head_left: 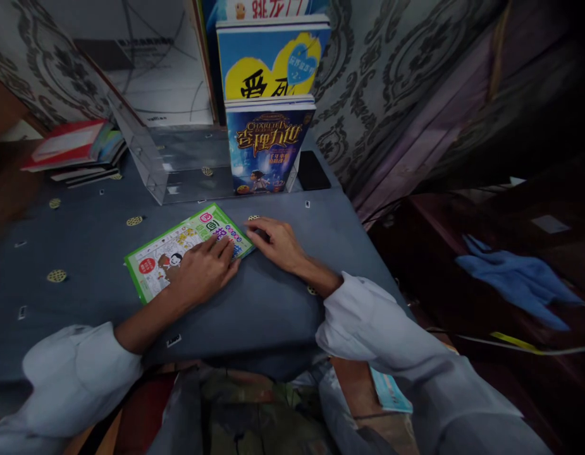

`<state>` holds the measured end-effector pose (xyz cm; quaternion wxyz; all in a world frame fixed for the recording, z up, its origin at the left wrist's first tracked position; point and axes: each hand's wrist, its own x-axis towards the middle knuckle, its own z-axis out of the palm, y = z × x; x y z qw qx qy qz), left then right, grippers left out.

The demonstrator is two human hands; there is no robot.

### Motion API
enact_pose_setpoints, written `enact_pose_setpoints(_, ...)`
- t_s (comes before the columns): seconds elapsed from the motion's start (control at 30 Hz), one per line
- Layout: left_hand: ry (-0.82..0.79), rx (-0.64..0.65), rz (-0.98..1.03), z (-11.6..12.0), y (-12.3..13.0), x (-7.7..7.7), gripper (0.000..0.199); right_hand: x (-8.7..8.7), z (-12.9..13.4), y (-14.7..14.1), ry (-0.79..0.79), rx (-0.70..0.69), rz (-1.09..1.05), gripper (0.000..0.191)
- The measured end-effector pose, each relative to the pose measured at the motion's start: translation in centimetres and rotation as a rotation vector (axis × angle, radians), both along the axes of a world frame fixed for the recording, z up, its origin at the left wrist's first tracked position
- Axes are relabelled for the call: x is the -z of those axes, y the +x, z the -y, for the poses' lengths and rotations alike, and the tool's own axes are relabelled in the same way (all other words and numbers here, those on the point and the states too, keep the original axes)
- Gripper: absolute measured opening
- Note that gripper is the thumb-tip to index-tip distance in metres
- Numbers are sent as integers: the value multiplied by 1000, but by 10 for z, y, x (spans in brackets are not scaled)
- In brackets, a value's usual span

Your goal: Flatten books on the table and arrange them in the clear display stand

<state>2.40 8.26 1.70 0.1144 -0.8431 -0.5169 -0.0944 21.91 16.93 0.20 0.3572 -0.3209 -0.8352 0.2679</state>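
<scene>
A thin book (154, 243) with a green border and a cartoon cover lies flat and slanted on the cloth-covered table. My left hand (204, 268) rests palm down across its cover, fingers stretched out, hiding part of the picture and title. Beside the book's right edge is my right hand (277, 245), fingers bent and a dark gap between thumb and forefinger. Its fingertips are at or just off that edge; contact is hard to make out. Behind the book stands a clear plastic rack (192, 194), with a blue book (268, 148) upright at its right end.
Behind the blue book stands a yellow-and-blue book (273, 60). A dark flat object (314, 170) lies right of the rack. Several stacked books (76, 148) lie at the left. A blue cloth (515, 272) hangs off to the right, beyond the table (93, 297).
</scene>
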Motion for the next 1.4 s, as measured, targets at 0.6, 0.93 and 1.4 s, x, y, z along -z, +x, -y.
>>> enact_pose_setpoints(0.6, -285, -477, -69, 18, -81, -31, 39, -3, -7, -9, 210, -99, 395, 27)
enact_pose_setpoints(0.93, -142, -360, -131, 19, -66, -26, 39, 5, -47, -35, 165, -12, 506, 41)
enact_pose_setpoints(1.4, -175, 197, 115, 48, -51, -5, 41, 23, -12, -33, 123, -30, 391, 45)
